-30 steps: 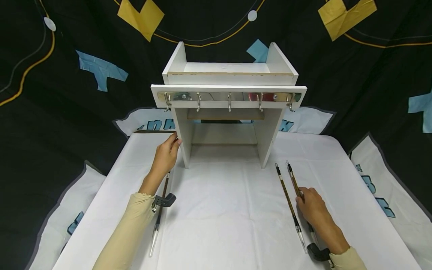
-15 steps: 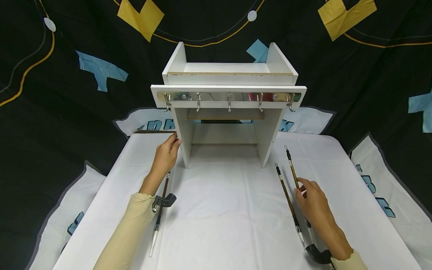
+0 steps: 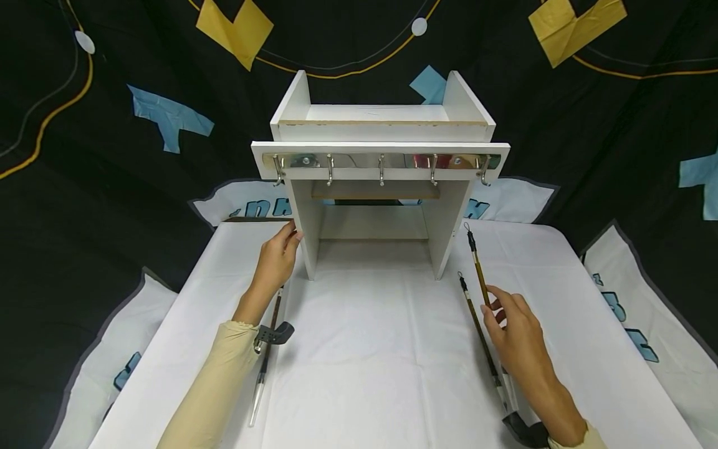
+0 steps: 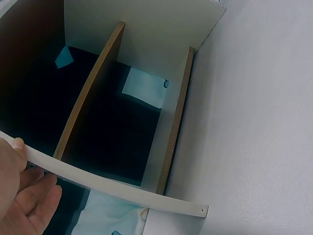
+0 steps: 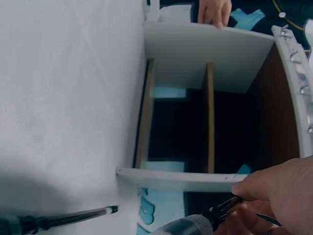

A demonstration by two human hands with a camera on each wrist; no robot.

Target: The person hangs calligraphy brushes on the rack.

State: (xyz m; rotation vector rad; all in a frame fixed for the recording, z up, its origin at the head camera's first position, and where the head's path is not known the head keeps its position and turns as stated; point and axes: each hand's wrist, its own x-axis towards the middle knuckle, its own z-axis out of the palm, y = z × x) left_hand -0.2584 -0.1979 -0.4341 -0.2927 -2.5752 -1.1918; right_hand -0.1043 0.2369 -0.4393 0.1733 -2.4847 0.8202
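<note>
A white wooden shelf unit with a row of metal hooks stands on the cloth-covered table. My left hand holds the front edge of its left side panel, thumb on one face and fingers on the other. My right hand pinches a calligraphy brush by its brown handle, loop end pointing up and away toward the unit's right side. The brush's capped end lies close under the palm in the right wrist view. A second looped brush lies just left of that hand.
Another capped brush lies on the table under the left forearm. White tablecloth spreads before the unit. A black curtain with taped paper shapes and a yellow cord hangs behind.
My right hand has lifted the brush and carried it forward and a little left, its loop nearing the unit's right side. My left hand keeps its hold on the panel.
</note>
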